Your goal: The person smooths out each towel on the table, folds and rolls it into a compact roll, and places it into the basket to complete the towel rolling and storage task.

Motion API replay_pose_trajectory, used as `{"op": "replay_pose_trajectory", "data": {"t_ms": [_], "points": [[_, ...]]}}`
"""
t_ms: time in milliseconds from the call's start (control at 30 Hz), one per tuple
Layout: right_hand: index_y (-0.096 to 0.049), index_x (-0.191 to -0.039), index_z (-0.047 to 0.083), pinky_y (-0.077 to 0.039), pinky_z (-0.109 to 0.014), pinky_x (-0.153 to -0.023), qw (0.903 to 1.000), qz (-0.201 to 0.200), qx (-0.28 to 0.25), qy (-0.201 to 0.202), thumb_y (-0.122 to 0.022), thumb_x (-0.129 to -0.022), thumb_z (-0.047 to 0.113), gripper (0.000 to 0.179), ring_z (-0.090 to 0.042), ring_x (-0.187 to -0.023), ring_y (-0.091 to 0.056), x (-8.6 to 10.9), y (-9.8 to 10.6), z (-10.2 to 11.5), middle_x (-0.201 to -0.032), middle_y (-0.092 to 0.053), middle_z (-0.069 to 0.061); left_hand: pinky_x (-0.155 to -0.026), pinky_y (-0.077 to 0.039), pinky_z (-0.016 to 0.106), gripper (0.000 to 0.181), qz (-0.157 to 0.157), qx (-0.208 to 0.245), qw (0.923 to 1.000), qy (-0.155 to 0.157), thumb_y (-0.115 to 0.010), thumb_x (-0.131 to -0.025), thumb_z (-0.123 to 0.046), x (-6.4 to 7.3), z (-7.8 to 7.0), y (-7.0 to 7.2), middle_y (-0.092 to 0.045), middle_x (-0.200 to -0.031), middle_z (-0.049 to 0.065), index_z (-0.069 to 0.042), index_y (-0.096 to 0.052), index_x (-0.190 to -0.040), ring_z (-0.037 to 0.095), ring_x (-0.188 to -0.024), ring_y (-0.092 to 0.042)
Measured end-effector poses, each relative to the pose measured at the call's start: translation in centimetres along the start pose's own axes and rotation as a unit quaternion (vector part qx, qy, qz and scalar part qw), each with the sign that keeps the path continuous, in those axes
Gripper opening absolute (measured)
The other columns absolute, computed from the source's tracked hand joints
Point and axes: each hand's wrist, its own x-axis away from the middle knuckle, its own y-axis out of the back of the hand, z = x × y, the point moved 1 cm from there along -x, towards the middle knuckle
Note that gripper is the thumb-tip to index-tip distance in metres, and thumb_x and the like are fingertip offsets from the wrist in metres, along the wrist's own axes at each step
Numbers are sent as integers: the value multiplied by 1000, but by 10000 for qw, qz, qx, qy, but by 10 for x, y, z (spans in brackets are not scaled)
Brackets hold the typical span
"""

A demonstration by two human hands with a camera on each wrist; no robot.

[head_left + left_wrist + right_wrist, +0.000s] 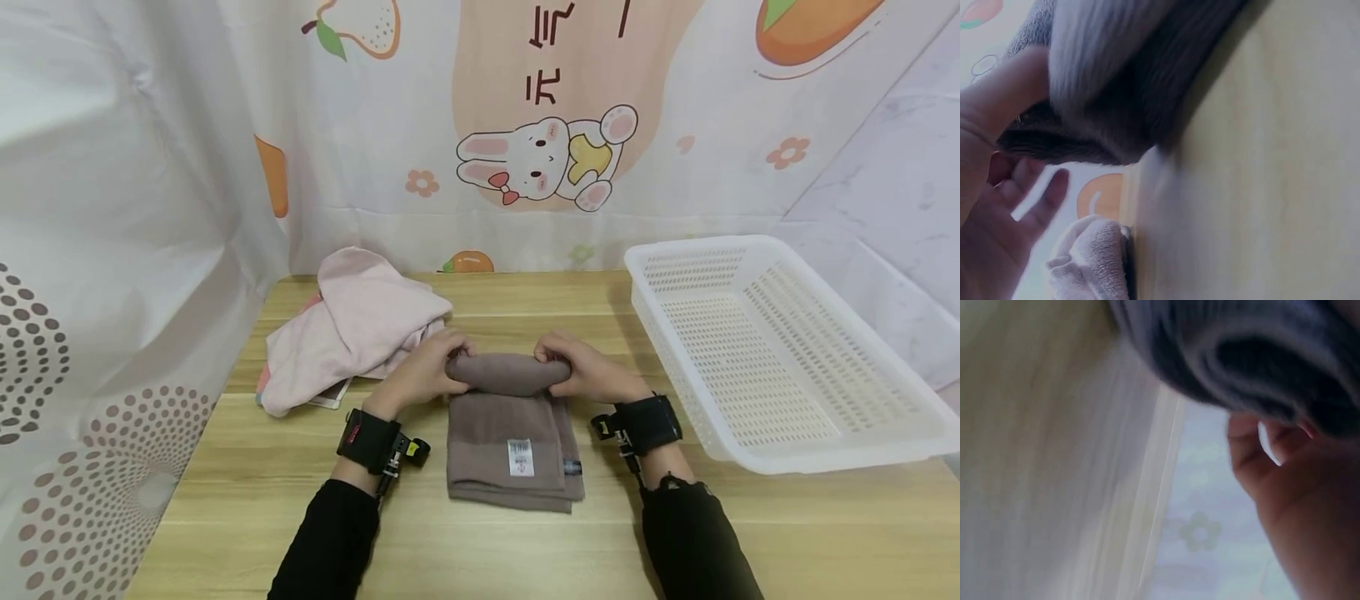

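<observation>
A brown towel (504,421) lies on the table between the two hands, its far end rolled up and its near part flat and folded in layers. A white label (520,457) shows on the flat part. At the left end of the roll, the left hand (427,371) grips it between thumb and fingers. The right hand (588,368) holds the opposite end the same way. In the right wrist view the spiral end of the rolled towel (1260,356) appears above the curled fingers. The left wrist view shows the thumb against the towel (1104,69).
A crumpled pink towel (360,321) lies at the back left, close to the left hand. To the right stands a white plastic basket (750,375) with perforated walls. Behind the wooden table (517,554) hangs a printed curtain (360,125).
</observation>
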Motion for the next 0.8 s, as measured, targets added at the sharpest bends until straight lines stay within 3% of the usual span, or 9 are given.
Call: {"op": "replay_pose_trajectory", "data": {"t_ms": [167, 267, 433, 500, 667, 800], "points": [[-48, -87, 17, -39, -35, -81, 9993, -234, 285, -32, -72, -64, -13, 45, -19, -95, -40, -7, -4, 5, -93, -42, 1, -94, -48, 32, 44, -409, -359, 9979, -357, -87, -64, 4, 0, 3, -2, -59, -101, 0, -13, -60, -93, 15, -98, -55], [-50, -86, 17, -39, -35, -81, 9990, -284, 350, 53, -69, -61, -14, 45, -19, -95, -40, -8, -4, 6, -92, -43, 1, -92, -49, 31, 45, -464, -451, 9969, -445, -87, -62, 6, -1, 5, -2, -59, -99, 0, -13, -59, -91, 15, -96, -55], [-58, -90, 18, -40, -32, -81, 9996, -126, 224, 103, -67, -61, -15, 44, -18, -96, -43, -5, -2, 4, -94, -49, 1, -92, -50, 31, 41, -81, -356, 9988, -321, -85, -65, 5, 2, 2, 7, -63, -105, -2, -15, -64, -95, 14, -99, -57], [-62, -93, 18, -41, -29, -80, 10000, 7, 50, -5, -67, -64, -13, 44, -18, -95, -44, -2, 0, 3, -97, -52, 0, -90, -52, 33, 37, 137, -85, 9997, -202, -84, -70, 2, 6, 0, 14, -65, -108, -3, -15, -69, -99, 14, -99, -58], [-71, -99, 18, -43, -27, -74, 9977, 375, -486, -303, -75, -82, 1, 24, -16, -90, -46, 7, 9, 4, -98, -56, -1, -84, -54, 33, 16, 601, 513, 9969, 7, -79, -85, -22, 13, -5, 27, -68, -104, -8, -20, -78, -101, 8, -94, -62], [-77, -96, 20, -46, -25, -74, 9963, 612, -530, -279, -73, -91, 18, 7, -14, -84, -51, 8, 12, 7, -91, -60, 1, -79, -52, 26, 9, 803, 373, 9960, -97, -73, -90, -32, 11, -7, 26, -69, -93, -13, -25, -79, -91, 3, -86, -62]]}}
